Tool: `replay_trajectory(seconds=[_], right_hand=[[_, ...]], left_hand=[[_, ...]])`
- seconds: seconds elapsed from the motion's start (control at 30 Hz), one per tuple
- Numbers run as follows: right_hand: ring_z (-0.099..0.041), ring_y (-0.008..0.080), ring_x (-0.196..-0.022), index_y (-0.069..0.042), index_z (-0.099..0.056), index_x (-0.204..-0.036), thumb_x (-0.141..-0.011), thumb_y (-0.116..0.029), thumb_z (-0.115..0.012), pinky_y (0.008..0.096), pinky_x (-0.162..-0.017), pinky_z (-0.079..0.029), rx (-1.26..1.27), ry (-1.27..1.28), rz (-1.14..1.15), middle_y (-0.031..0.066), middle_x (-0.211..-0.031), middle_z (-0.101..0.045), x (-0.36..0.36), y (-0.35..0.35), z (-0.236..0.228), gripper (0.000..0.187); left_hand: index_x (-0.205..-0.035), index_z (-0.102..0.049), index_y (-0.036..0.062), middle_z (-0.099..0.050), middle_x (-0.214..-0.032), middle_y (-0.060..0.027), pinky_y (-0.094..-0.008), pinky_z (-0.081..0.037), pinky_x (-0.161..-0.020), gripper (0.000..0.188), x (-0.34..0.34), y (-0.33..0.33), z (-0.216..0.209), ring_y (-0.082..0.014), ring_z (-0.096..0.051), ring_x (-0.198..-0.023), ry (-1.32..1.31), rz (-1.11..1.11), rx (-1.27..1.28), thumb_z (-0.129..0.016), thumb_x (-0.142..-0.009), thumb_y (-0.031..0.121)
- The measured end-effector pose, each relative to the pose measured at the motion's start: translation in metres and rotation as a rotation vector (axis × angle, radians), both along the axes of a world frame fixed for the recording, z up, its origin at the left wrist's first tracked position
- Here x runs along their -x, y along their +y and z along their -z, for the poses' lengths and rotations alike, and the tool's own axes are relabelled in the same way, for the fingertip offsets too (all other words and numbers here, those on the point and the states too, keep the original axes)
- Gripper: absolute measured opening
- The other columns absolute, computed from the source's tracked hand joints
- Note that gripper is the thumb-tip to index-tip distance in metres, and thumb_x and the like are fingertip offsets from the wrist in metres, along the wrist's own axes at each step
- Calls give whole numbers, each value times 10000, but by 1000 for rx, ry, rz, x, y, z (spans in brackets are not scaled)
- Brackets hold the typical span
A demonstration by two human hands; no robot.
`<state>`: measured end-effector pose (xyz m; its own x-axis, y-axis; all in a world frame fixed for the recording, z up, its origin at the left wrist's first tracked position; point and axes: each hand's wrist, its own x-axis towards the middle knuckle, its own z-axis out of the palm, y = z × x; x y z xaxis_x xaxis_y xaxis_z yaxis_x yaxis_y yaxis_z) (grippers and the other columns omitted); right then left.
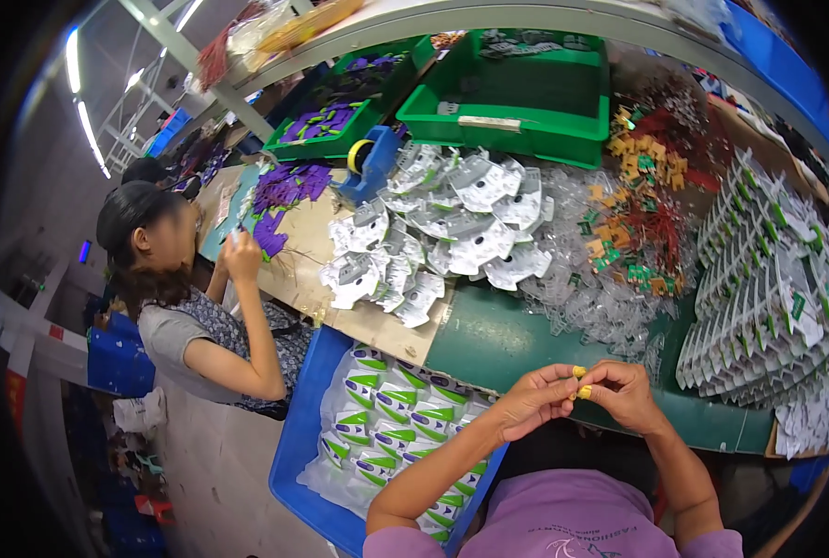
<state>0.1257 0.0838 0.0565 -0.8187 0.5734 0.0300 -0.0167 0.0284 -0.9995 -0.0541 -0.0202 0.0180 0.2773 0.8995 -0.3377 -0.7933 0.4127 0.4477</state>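
Note:
My left hand (537,402) and my right hand (625,398) meet above the near edge of the green table mat (498,337). Both are closed, thumbs and fingertips pinched together and almost touching. Small yellow coverings (584,392) show on the fingertips. Whatever lies between the fingers is too small to make out. Just beyond the hands spreads a heap of clear plastic parts (589,312). Behind and to the right of that heap are orange and green small parts with red wires (640,223).
White-and-grey curved shells (475,200) are piled left of the clear parts. Stacked shells (759,288) rise at the right. A blue bin (295,437) of white-and-green pieces sits by my left arm. Green trays (517,130) stand behind. A co-worker (219,325) sits at the left.

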Motion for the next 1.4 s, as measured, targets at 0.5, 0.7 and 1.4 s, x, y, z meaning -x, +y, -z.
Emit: replay_trajectory(seconds=[0.5,0.7,1.4], right_hand=[[-399,-19,-572,-9,-627,-890,-878,-15,-651,179,-507,-305,73,-301,132,-80,-658,-512,-7,-2,11,27],[-408,-5,-567,-6,-635,-891,-871,-15,-652,199,-508,-325,30,-351,151,-57,-653,-514,-6,3,3,28],[-638,259,-717,-29,-577,-870,-756,-74,-659,391,-568,-517,-1103,-411,-173,105,-852,-554,12,-14,26,147]], left_hand=[[-1063,-663,58,-647,-1057,-86,-539,-269,-1080,285,241,-49,-21,-276,-532,-1151,2788,-514,145,-659,-779,69],[-987,-665,79,-638,-999,-45,-540,-266,-1080,204,197,-49,-37,-232,-587,-1048,2794,-626,-62,-711,-789,97],[-1009,-659,48,-616,-1180,-154,-427,-451,-959,306,-30,-46,15,-320,-592,-1101,2192,-158,-749,-759,-777,219]])
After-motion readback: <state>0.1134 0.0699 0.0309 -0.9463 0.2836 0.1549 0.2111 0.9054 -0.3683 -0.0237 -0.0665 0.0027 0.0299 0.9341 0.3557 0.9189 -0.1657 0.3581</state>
